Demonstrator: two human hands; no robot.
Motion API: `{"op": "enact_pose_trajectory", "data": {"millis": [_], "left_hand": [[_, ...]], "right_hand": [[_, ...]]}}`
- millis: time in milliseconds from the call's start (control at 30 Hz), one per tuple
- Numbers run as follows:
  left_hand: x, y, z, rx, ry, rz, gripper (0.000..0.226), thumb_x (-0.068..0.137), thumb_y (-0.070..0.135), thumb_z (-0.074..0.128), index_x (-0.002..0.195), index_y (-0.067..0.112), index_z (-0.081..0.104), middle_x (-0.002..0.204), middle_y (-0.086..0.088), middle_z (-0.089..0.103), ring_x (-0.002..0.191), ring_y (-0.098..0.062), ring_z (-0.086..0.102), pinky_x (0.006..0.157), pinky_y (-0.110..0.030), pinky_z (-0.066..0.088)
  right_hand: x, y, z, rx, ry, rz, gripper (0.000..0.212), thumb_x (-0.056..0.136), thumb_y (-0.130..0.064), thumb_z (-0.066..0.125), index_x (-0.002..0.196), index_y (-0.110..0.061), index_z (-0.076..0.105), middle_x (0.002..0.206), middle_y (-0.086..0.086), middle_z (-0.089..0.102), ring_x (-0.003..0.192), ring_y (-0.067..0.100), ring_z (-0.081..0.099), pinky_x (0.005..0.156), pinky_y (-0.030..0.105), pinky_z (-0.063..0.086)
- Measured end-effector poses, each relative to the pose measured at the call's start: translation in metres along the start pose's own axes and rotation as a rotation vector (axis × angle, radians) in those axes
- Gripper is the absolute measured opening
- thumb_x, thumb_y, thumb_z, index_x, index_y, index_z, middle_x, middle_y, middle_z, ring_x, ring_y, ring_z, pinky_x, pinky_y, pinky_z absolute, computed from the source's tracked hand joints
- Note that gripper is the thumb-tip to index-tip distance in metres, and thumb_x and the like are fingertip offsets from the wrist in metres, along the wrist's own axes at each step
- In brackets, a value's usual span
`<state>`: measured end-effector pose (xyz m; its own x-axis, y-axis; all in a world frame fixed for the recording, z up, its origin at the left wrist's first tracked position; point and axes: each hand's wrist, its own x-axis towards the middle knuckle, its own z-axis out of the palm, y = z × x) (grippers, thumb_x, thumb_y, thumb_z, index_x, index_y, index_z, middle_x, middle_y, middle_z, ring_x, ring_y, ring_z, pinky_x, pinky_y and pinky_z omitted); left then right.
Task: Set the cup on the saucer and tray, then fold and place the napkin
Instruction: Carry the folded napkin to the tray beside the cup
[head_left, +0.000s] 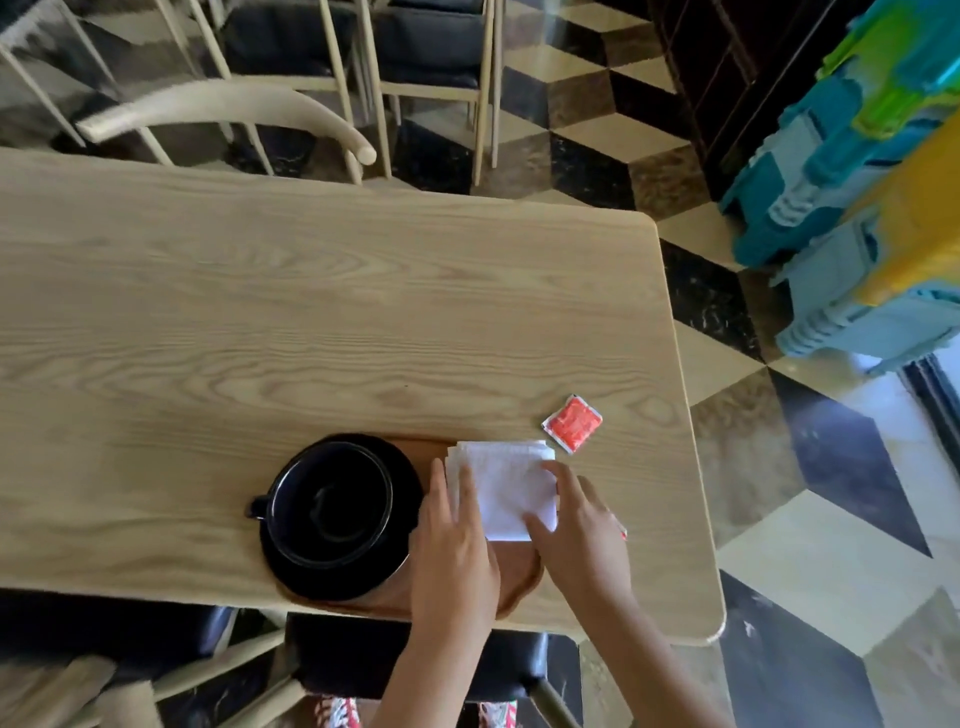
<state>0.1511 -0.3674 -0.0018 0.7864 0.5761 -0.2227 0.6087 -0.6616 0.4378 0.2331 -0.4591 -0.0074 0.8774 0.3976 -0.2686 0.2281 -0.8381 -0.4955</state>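
In the lower middle of the frame the black cup (332, 506) stands on its black saucer (340, 571), which sits on the brown tray (519, 577) on the tabletop (260, 322). The folded white napkin (506, 486) lies on the right part of the tray. Both hands are open and flat (fingers stretched): left hand (452, 551) presses its left edge, right hand (582, 535) its right side. A red packet (572, 423) lies near, upper right of the napkin.

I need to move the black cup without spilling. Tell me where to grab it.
Pinch the cup's handle, coming in from its left side. The handle juts toward the open table, away from both hands, and the cup sits upright on its saucer.
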Motion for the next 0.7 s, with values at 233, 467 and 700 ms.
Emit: {"op": "enact_pose_trajectory", "data": {"millis": [233, 467, 700], "left_hand": [[-0.021, 0.003, 0.023, 0.092, -0.004, 0.139, 0.063, 0.095, 0.050, 0.010, 0.137, 0.018, 0.043, 0.148, -0.013, 0.035, 0.135, -0.028, 0.034, 0.104, -0.053, 0.034], [-0.018, -0.005, 0.033, 0.174, -0.032, 0.091, 0.073, 0.090, 0.062, 0.014, 0.138, 0.013, 0.041, 0.148, -0.017, 0.032, 0.137, -0.031, 0.031, 0.109, -0.043, 0.017], [-0.030, -0.006, 0.039, 0.117, 0.005, 0.115, 0.062, 0.091, 0.044, 0.024, 0.133, 0.004, 0.047, 0.145, -0.013, 0.040, 0.136, -0.025, 0.034, 0.109, -0.040, 0.022]], "right_hand": [[0.001, 0.012, 0.007, -0.238, 0.170, -0.344, 0.063, 0.074, -0.020, 0.075, 0.131, -0.008, 0.050, 0.135, 0.014, 0.053, 0.122, 0.033, 0.051, 0.091, 0.044, 0.051], [0.003, 0.022, 0.015, -0.417, 0.181, -0.497, 0.076, 0.067, -0.028, 0.081, 0.131, -0.005, 0.048, 0.138, 0.013, 0.049, 0.124, 0.031, 0.049, 0.093, 0.054, 0.044], [0.002, 0.017, 0.025, -0.418, 0.144, -0.460, 0.073, 0.072, -0.031, 0.077, 0.134, -0.006, 0.046, 0.141, 0.012, 0.046, 0.127, 0.028, 0.046, 0.098, 0.049, 0.042]]}}
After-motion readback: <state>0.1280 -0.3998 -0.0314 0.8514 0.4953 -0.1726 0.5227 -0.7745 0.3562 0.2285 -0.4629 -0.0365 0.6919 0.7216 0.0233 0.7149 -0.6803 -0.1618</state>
